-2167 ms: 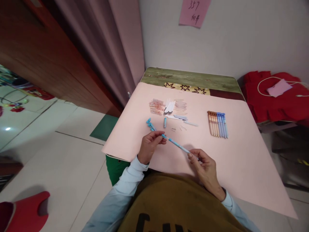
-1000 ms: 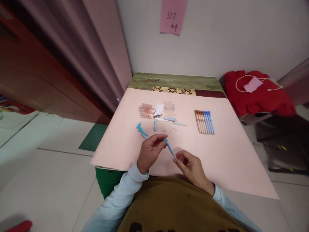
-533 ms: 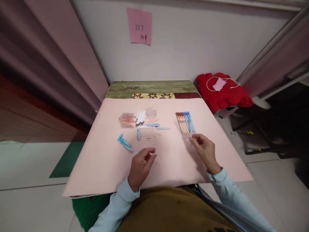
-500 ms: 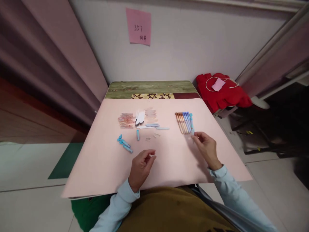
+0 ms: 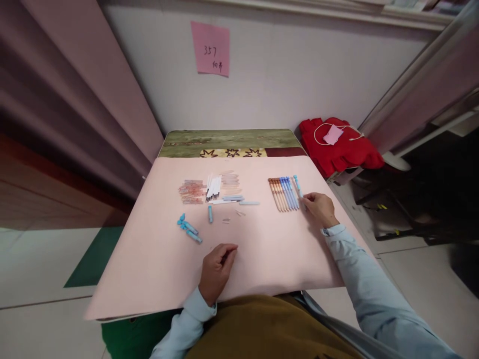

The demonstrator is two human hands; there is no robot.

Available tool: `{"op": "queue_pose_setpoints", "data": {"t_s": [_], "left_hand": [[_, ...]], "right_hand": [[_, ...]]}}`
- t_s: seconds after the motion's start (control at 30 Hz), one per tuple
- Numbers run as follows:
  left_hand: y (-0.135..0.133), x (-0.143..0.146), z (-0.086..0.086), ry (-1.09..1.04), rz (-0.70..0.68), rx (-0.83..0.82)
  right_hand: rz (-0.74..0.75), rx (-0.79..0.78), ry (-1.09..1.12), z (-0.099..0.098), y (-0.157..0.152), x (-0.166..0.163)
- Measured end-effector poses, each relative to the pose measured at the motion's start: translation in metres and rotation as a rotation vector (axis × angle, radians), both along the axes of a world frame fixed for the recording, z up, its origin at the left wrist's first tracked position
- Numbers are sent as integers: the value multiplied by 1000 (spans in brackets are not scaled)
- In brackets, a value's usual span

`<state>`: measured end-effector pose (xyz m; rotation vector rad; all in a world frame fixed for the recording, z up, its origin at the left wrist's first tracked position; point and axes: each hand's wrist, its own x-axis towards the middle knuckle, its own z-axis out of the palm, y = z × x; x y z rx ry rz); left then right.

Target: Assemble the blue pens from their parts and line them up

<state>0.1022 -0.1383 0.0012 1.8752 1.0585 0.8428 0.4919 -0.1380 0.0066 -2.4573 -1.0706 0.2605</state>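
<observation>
My right hand [image 5: 320, 207] pinches the near end of a light-blue pen [image 5: 298, 185] with a blue top, at the right end of a row of pens. That row holds brown-topped pens [image 5: 275, 193] on the left and blue-violet pens [image 5: 289, 193] on the right, side by side. A narrow gap separates the held pen from them. My left hand [image 5: 218, 270] rests near the table's front edge, thumb and fingertips together, with nothing visible in them. Ahead of it lie small pale pieces [image 5: 226, 220] and a short blue barrel [image 5: 210, 214].
Blue pen parts with shaped tops [image 5: 190, 229] lie at left on the pink-covered table [image 5: 149, 279]. Farther back are reddish clear barrels [image 5: 191, 192], white refills with dark tips [image 5: 213, 188], pale barrels [image 5: 231, 182] and light-blue tubes [image 5: 232, 198]. A red cushion [image 5: 352, 154] sits beyond the right edge.
My right hand has shifted the light-blue pen slightly away from the row, to its right. My left fingertips have come together. The camera view has tilted a little.
</observation>
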Motion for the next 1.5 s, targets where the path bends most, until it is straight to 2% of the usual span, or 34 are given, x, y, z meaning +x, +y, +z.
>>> {"op": "queue_pose_setpoints", "data": {"t_s": [0.27, 0.6, 0.73, 0.83, 0.9, 1.03, 1.1, 1.2, 1.33, 1.5], "left_hand": [[0, 0, -1, 8, -3, -10], [0, 1, -2, 5, -4, -16], [-1, 2, -2, -1, 4, -31], [-2, 2, -5, -1, 9, -44], [-2, 2, -7, 1, 14, -50], [-3, 2, -8, -1, 20, -57], [-4, 1, -8, -11, 30, -59], [-5, 0, -8, -30, 52, -68], [-6, 0, -8, -52, 67, -93], [-7, 2, -8, -77, 91, -102]], "right_hand": [[29, -27, -1, 5, 12, -5], [61, 0, 1, 3, 11, -2], [-3, 54, -55, 9, 8, -7], [-58, 304, -27, 14, 13, -31], [7, 479, 98, 15, 20, -61], [257, 575, 339, 14, 40, -126], [303, 600, 353, 10, 49, -147], [252, 670, 306, -2, 57, -162], [209, 737, 259, -16, 55, -166], [248, 756, 278, -19, 49, -168]]}}
